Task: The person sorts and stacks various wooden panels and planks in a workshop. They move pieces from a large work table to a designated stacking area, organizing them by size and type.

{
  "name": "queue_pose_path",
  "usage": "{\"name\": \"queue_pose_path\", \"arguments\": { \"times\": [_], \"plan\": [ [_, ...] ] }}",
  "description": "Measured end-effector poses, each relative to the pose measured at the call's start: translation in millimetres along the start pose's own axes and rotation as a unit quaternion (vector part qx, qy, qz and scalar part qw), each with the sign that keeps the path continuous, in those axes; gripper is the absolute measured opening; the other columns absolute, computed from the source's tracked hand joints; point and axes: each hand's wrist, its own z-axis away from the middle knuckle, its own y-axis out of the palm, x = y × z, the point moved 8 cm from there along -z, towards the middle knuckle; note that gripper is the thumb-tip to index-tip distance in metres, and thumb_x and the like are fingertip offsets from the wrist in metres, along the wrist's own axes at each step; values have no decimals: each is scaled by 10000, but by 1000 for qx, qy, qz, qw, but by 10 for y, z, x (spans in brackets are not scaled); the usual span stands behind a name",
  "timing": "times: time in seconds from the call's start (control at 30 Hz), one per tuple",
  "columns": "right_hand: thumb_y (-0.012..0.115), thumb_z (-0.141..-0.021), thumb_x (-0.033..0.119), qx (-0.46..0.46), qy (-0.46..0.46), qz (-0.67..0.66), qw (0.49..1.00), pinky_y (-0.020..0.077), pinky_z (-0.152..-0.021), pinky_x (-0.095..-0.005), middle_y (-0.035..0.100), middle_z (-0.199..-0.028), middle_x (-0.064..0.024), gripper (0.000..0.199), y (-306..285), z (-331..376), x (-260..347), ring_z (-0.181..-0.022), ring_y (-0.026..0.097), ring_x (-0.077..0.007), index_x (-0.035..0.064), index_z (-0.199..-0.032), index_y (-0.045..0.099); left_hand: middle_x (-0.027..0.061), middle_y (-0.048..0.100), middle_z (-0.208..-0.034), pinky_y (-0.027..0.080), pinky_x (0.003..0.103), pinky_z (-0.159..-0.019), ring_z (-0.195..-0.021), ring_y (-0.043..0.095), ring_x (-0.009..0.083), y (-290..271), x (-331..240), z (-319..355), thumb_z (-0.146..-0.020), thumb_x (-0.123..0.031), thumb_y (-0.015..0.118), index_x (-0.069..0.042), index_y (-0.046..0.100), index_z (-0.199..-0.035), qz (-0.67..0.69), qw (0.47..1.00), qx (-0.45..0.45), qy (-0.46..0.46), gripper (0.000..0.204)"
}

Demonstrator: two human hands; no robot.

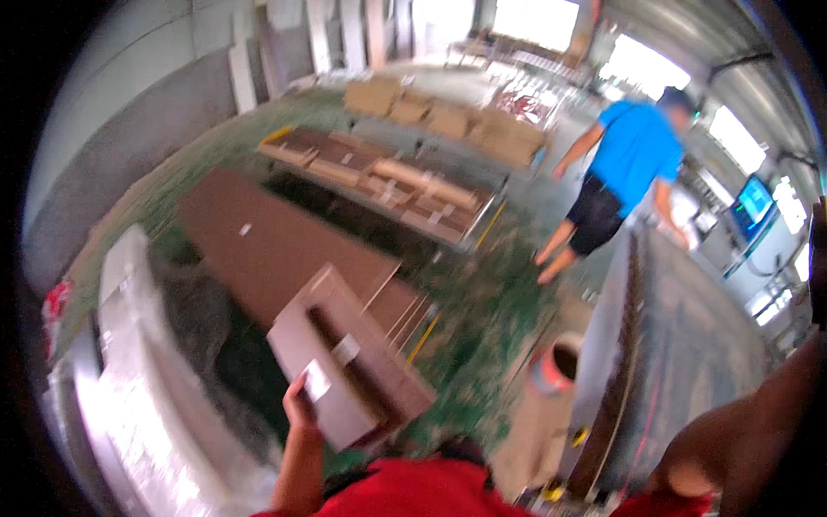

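My left hand (299, 408) grips the near edge of a brown panel (300, 346), its fingers curled over the edge beside a white label (318, 380). A second brown panel (398, 385) lies against the first, with a dark gap between them and another white label (346, 349) near it. Whether the two are joined I cannot tell. Beyond them a large brown board (267, 233) rests on a low stack. My right arm (732, 439) reaches out at the lower right, and its hand is out of sight.
A machine bed (680, 345) runs along my right, with an orange bucket (551, 370) beside it. Someone in a blue shirt (633, 151) stands at its far end. Plastic-wrapped goods (164, 396) stand at left. Ahead are a pallet of panels (379, 185) and cardboard stacks (448, 118).
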Motion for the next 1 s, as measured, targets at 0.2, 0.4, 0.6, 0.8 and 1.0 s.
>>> {"name": "queue_pose_path", "arguments": {
  "times": [0.2, 0.4, 0.6, 0.8, 1.0],
  "plan": [
    [596, -876, 144, -82, 109, 87, 987, 446, -857, -291, 550, -1082, -69, 276, -193, -243, -1001, -952, 540, -154, 36, -1122, 534, 119, 649, -1034, 482, 398, -892, -965, 608, 290, 1625, -261, -627, -864, -434, 541, -26, 605, -1144, -101, 988, 114, 25, 498],
    [592, -886, 163, -82, 132, 134, 979, 444, -859, -290, 551, -1091, -71, 271, 152, 129, -2167, -964, 538, -156, 37, -1120, 538, 112, 649, -1046, 468, 390, -903, -970, 602, 277, 2943, 384, -1886, -865, -417, 545, -25, 612, -1142, -143, 971, 192, 4, 485],
    [587, -896, 181, -57, 160, 164, 972, 443, -860, -290, 551, -1100, -72, 268, 303, 229, -3610, -976, 537, -157, 38, -1117, 541, 104, 649, -1058, 455, 383, -914, -975, 595, 263, 3720, 1110, -2685, -865, -400, 549, -24, 618, -1141, -153, 971, 181, -38, 471],
    [583, -906, 200, 17, 30, 119, 992, 441, -862, -290, 551, -1110, -73, 267, 985, 33, -4763, -987, 535, -159, 39, -1115, 545, 97, 649, -1070, 442, 376, -924, -980, 589, 249, 3018, 1589, -3659, -866, -383, 553, -24, 624, -1139, -61, 994, 91, 6, 457],
    [578, -916, 219, -29, 15, 64, 997, 439, -864, -289, 551, -1119, -74, 267, 1725, -179, -5670, -999, 534, -161, 40, -1113, 548, 93, 639, -1079, 424, 362, -952, -1009, 582, 251, 3944, 1603, -4376, -808, -252, 629, -17, 629, -1086, -70, 997, -11, -12, 363]
  ]
}}
